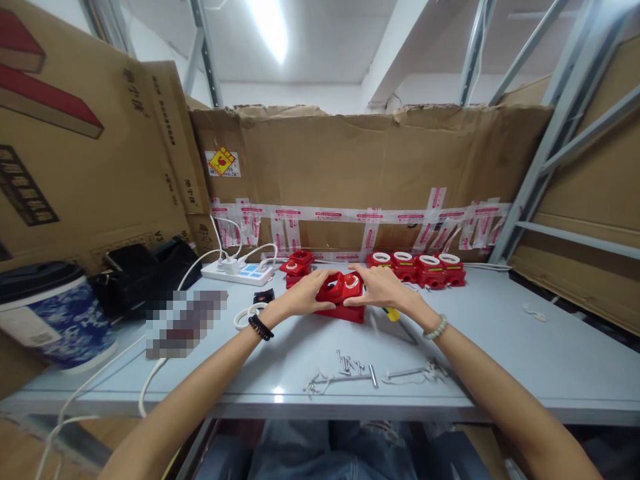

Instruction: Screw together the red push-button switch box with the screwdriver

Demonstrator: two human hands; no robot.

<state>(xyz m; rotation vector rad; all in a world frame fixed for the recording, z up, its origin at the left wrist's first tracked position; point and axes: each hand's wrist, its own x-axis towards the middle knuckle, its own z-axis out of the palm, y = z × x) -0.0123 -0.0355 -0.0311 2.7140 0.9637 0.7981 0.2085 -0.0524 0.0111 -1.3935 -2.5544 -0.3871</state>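
Observation:
Both hands hold a red part (343, 285) with a round opening on its left and a white ring mark on its right. My left hand (306, 293) grips its left side, thumb in front and fingers behind. On the right side my right hand (377, 288) pinches it the same way. Just beneath is a red base piece (345, 312); whether the two touch is unclear. A yellow-handled screwdriver (393, 313) lies partly under my right hand. Silver screws (346, 362) and metal rods (345, 379) with white strands lie nearer the front edge.
Several red units with white rings (430, 270) stand at the back right, and stacked red parts (299, 263) behind my left hand. A power strip (240, 271), white rings (247, 317), a blurred object (186, 325) and a cup (60, 320) are leftward. Cardboard (325, 160) walls the back.

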